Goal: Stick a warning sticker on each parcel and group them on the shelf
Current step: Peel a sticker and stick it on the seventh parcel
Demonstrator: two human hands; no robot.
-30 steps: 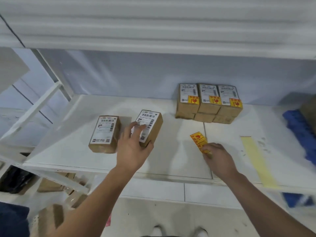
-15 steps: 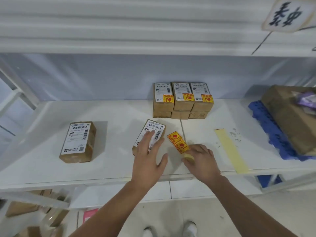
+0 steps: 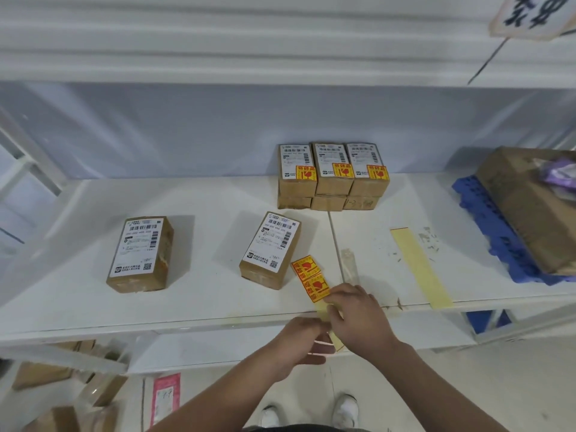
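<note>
A strip of two red-and-yellow warning stickers (image 3: 311, 279) on yellow backing lies at the shelf's (image 3: 218, 300) front edge. My right hand (image 3: 358, 319) pinches the strip's near end. My left hand (image 3: 299, 344) meets it from below the shelf edge and grips the backing's lower end. Just left of the strip lies a brown parcel (image 3: 271, 249) with a white label and no sticker. A second unstickered parcel (image 3: 141, 254) lies further left. At the back stands a stack of parcels (image 3: 333, 176), the top three bearing warning stickers.
An empty yellow backing strip (image 3: 419, 266) lies to the right. A large cardboard box (image 3: 530, 207) sits on a blue pallet (image 3: 486, 226) at the far right. More boxes (image 3: 46, 369) and a pink parcel (image 3: 165, 397) sit below the shelf. My shoes (image 3: 311, 413) show on the floor.
My left hand has let go of the middle parcel and come back to the sticker strip. My right hand has kept hold of the strip near the shelf edge.
</note>
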